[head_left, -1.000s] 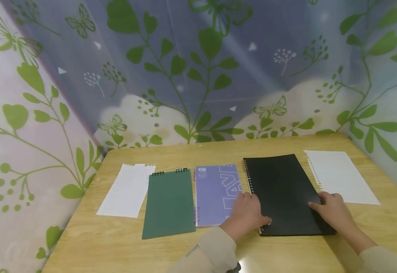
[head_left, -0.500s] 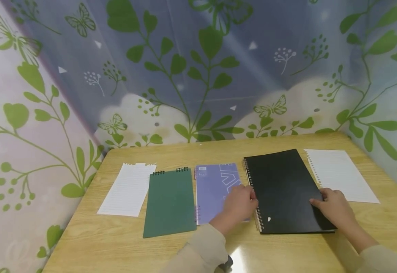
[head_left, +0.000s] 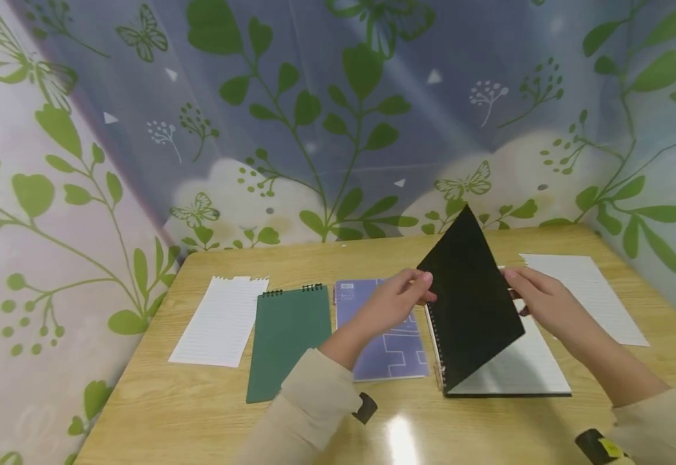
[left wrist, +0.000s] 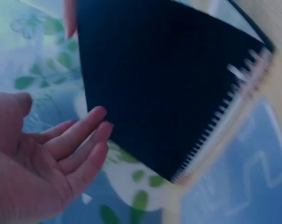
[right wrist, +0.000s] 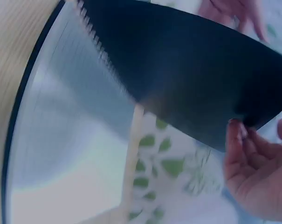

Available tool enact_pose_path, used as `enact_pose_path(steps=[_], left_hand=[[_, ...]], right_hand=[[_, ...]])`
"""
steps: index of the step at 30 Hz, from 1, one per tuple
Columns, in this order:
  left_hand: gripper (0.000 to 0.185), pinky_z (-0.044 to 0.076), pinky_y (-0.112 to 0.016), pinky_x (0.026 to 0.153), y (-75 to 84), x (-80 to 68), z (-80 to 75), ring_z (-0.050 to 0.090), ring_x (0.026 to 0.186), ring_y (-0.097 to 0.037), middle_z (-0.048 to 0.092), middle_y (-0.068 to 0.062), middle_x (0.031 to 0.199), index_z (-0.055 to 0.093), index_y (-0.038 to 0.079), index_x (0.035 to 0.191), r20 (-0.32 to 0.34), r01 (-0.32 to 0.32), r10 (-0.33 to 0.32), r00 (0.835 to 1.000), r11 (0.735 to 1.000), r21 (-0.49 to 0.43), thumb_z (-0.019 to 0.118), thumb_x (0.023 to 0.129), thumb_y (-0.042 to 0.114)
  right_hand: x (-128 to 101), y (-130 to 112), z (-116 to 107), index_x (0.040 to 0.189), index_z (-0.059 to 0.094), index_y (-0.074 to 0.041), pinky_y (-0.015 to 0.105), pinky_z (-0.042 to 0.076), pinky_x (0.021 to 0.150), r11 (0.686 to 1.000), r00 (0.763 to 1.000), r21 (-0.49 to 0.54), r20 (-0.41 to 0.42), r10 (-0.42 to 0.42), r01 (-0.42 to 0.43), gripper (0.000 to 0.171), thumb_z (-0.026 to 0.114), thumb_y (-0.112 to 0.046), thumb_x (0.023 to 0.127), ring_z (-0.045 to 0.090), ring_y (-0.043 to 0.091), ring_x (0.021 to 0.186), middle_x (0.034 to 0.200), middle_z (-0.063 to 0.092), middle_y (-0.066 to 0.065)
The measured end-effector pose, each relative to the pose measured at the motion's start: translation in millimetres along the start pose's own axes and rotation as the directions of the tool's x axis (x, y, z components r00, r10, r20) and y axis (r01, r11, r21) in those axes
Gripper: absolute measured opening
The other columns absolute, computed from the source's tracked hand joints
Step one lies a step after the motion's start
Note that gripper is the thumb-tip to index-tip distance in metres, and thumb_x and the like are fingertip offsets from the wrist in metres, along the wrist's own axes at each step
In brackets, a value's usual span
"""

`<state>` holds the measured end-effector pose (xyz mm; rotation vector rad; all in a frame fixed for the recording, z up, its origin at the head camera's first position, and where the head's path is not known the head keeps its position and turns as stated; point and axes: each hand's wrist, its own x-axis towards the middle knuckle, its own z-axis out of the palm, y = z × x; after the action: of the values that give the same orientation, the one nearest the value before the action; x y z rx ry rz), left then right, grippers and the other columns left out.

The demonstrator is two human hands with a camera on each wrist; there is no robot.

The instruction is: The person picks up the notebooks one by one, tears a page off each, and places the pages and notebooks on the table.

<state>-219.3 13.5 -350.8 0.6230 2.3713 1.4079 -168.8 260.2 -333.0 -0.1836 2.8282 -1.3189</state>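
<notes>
The black spiral notebook [head_left: 466, 310] lies on the table with its front cover raised on the coil side, showing a lined white page [head_left: 518, 368] beneath. My right hand [head_left: 541, 300] is at the cover's free edge. In the right wrist view, the fingers [right wrist: 234, 135] touch the cover [right wrist: 187, 70] while the thumb stands apart from it. My left hand [head_left: 393, 297] is held above the purple notebook [head_left: 390, 349], beside the raised cover. Seen from the left wrist, its loosely extended fingers [left wrist: 85, 135] are close to the cover [left wrist: 150, 84]; contact is unclear.
A green top-spiral notepad [head_left: 291, 342] lies left of the purple notebook. One torn lined sheet [head_left: 218, 323] is at the far left and another sheet [head_left: 588, 297] at the right. A leaf-patterned cloth [head_left: 338, 129] hangs behind the wooden table [head_left: 158, 400].
The black notebook's cover has swung up from lying flat, uncovering the page. Both hands have risen with it. The left hand has come off the coil edge.
</notes>
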Motion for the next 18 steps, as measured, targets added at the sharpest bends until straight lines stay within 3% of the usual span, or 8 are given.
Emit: enact_pose_path(steps=[2,3,8,13,18], left_hand=[[0.052,0.048,-0.029,0.08,8.4,-2.3,-4.1,0.063,0.102,-0.01,0.07,0.006,0.105,0.049,0.021,0.127,0.013,-0.001,0.002,1.0,0.998,-0.056,0.032,0.093,0.057],[0.053,0.049,-0.029,0.08,11.6,-3.6,-5.7,0.064,0.1,-0.01,0.07,0.004,0.104,0.049,0.019,0.127,0.015,-0.006,0.007,1.0,0.996,-0.088,0.033,0.094,0.057],[0.051,0.052,-0.028,0.069,19.7,-11.2,-14.7,0.069,0.084,-0.017,0.072,-0.005,0.089,0.051,0.013,0.123,-0.015,0.032,-0.035,0.999,0.987,-0.156,0.038,0.094,0.054],[0.043,0.052,-0.026,0.06,22.5,-15.9,-21.8,0.069,0.073,-0.016,0.072,-0.004,0.078,0.05,0.009,0.122,-0.039,0.088,-0.093,0.995,0.989,-0.117,0.049,0.093,0.041],[0.04,0.053,-0.028,0.063,16.8,-18.3,-27.2,0.069,0.071,-0.014,0.071,-0.004,0.078,0.048,0.007,0.126,-0.062,0.12,-0.125,0.99,0.99,-0.071,0.05,0.094,0.032]], right_hand=[[4.2,-15.4,11.5,0.133,0.042,0.005,0.025,0.047,0.066,0.996,0.997,0.036,0.01,-0.083,0.082,0.051,0.025,-0.032,0.102,0.05,-0.008,0.087,0.122,0.053,0.024],[5.5,-22.3,17.6,0.132,0.044,0.004,0.025,0.048,0.067,0.991,0.992,0.041,0.018,-0.126,0.125,0.049,0.026,-0.03,0.102,0.053,-0.006,0.09,0.123,0.054,0.024],[9.2,-43.5,46.5,0.132,0.047,-0.003,0.028,0.049,0.071,0.967,0.962,0.018,0.096,-0.255,0.254,0.041,0.033,-0.026,0.101,0.057,0.02,0.098,0.123,0.055,0.016],[12.1,-47.8,64.0,0.132,0.047,-0.002,0.023,0.048,0.067,0.955,0.951,0.049,0.09,-0.297,0.294,0.038,0.04,-0.018,0.099,0.053,0.009,0.088,0.122,0.052,0.014],[15.9,-44.7,70.3,0.132,0.047,-0.001,0.023,0.048,0.071,0.945,0.945,0.157,0.118,-0.306,0.287,0.037,0.039,-0.015,0.099,0.054,0.009,0.096,0.125,0.049,0.016]])
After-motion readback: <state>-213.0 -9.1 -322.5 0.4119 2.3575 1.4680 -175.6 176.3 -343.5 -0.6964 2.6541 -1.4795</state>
